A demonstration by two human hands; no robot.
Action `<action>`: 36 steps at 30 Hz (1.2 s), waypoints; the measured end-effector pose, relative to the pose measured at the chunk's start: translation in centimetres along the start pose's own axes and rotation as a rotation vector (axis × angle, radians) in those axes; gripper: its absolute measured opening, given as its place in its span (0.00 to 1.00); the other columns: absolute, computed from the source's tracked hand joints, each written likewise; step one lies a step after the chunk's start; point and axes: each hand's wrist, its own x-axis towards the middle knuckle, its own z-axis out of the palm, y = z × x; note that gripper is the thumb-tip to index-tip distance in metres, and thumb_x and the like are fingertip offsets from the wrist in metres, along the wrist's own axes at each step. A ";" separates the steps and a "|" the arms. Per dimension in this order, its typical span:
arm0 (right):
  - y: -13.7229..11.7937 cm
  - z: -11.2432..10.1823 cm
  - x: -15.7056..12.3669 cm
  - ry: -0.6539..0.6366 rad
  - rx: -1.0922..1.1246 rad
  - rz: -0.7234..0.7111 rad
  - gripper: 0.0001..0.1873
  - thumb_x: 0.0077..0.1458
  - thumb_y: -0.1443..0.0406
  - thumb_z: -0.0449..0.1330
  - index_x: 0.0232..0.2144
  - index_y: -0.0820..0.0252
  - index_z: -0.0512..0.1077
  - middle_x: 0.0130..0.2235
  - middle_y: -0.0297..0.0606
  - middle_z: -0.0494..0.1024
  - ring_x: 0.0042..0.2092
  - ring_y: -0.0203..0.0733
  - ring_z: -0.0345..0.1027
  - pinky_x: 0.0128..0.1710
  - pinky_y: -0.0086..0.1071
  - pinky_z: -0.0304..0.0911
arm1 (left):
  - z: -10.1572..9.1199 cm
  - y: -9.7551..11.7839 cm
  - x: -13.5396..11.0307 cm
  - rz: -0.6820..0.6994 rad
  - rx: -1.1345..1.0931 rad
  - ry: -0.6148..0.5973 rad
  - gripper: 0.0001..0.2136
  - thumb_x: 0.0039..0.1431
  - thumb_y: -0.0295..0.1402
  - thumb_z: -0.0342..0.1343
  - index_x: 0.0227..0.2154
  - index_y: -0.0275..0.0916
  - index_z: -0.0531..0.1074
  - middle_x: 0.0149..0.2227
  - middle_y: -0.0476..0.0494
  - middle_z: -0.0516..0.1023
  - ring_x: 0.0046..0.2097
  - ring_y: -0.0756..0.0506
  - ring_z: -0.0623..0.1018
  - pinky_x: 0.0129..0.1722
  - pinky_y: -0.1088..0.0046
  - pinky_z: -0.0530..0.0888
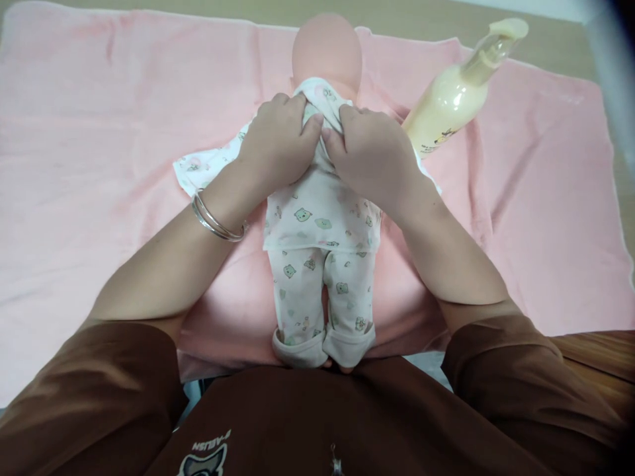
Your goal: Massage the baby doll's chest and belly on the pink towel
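A baby doll (327, 53) lies on a pink blanket, its bald head away from me and its feet close to my body. It wears a white printed shirt (322, 211) and matching pants (300, 291) with rolled cuffs. Near the doll's neck, my left hand (282, 135) pinches the shirt's collar cloth between thumb and fingers. My right hand (372, 155) grips the same cloth just to the right, the two thumbs almost meeting. The shirt's left sleeve lies spread out past my left wrist. My hands cover much of the upper shirt; no facial features show.
The pink blanket (99, 119) is spread over a table, with creases on its right side. A cream-coloured pump bottle (451, 99) lies or leans beyond my right hand, partly hidden by it. Wooden slats (595, 357) show at the lower right.
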 end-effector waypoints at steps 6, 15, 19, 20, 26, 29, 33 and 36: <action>2.3 1.2 2.2 -0.031 0.127 0.080 0.26 0.67 0.50 0.35 0.46 0.59 0.65 0.46 0.47 0.73 0.47 0.54 0.67 0.45 0.44 0.62 | -1.1 1.9 -2.0 0.115 -0.025 0.000 0.11 0.62 0.39 0.40 0.33 0.50 0.68 0.35 0.37 0.68 0.43 0.32 0.66 0.42 0.54 0.61; 0.1 -0.2 0.2 0.004 -0.055 -0.006 0.21 0.67 0.57 0.36 0.46 0.58 0.65 0.45 0.48 0.72 0.45 0.53 0.66 0.46 0.44 0.63 | 0.0 0.6 -0.1 -0.066 -0.034 0.045 0.10 0.61 0.32 0.44 0.24 0.42 0.60 0.29 0.43 0.66 0.33 0.43 0.63 0.34 0.66 0.56; 0.0 0.0 0.3 0.050 -0.091 -0.007 0.19 0.66 0.58 0.38 0.43 0.56 0.66 0.42 0.44 0.73 0.44 0.50 0.66 0.44 0.41 0.65 | 1.1 -0.5 0.5 -0.120 0.074 0.092 0.09 0.62 0.34 0.42 0.31 0.40 0.66 0.34 0.41 0.70 0.37 0.43 0.66 0.36 0.66 0.58; 0.4 0.3 0.6 0.044 -0.066 0.016 0.20 0.67 0.57 0.39 0.42 0.58 0.67 0.41 0.44 0.73 0.43 0.51 0.66 0.43 0.42 0.65 | 1.2 -0.5 0.5 -0.123 0.088 0.093 0.10 0.63 0.35 0.42 0.34 0.40 0.67 0.36 0.40 0.71 0.40 0.42 0.67 0.38 0.65 0.59; 2.7 2.2 2.7 0.005 0.106 0.080 0.33 0.66 0.46 0.34 0.41 0.63 0.68 0.40 0.48 0.74 0.42 0.55 0.68 0.43 0.48 0.65 | 0.8 -0.4 -0.1 -0.136 0.037 0.014 0.17 0.65 0.47 0.39 0.40 0.47 0.69 0.42 0.37 0.70 0.48 0.35 0.66 0.45 0.61 0.60; 2.8 2.5 2.7 0.017 0.106 0.087 0.34 0.65 0.45 0.33 0.45 0.64 0.66 0.43 0.49 0.73 0.45 0.56 0.68 0.44 0.49 0.64 | 1.2 -0.4 0.2 -0.177 0.056 0.022 0.18 0.65 0.48 0.38 0.43 0.45 0.68 0.45 0.37 0.69 0.50 0.36 0.64 0.48 0.61 0.58; 2.6 2.5 2.6 -0.002 0.107 0.104 0.29 0.65 0.46 0.36 0.45 0.59 0.64 0.45 0.47 0.72 0.46 0.56 0.66 0.45 0.48 0.62 | 1.6 -0.3 0.4 -0.255 0.057 0.047 0.20 0.66 0.48 0.37 0.46 0.41 0.67 0.47 0.37 0.67 0.50 0.37 0.63 0.51 0.60 0.56; 2.6 2.5 2.5 0.001 0.107 0.111 0.28 0.64 0.45 0.35 0.44 0.57 0.63 0.45 0.46 0.72 0.46 0.56 0.66 0.45 0.48 0.62 | 1.3 -0.2 0.2 -0.210 0.013 0.039 0.21 0.63 0.51 0.37 0.46 0.47 0.68 0.44 0.37 0.68 0.51 0.34 0.63 0.50 0.58 0.57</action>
